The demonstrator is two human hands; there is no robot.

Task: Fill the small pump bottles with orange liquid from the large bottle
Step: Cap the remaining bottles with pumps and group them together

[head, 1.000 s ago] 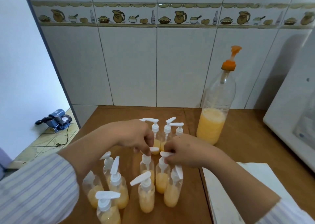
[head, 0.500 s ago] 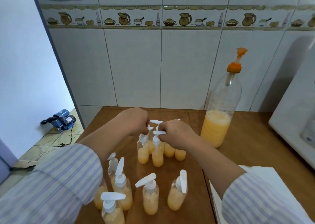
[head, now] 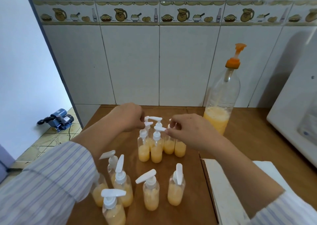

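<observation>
Head view shows a wooden bench (head: 248, 139) with the large bottle (head: 221, 104) near its back edge, partly full, then the left hand (head: 127, 117) and right hand (head: 189, 132) each pinching white pump heads on the far cluster of small pump bottles (head: 157, 149).
</observation>
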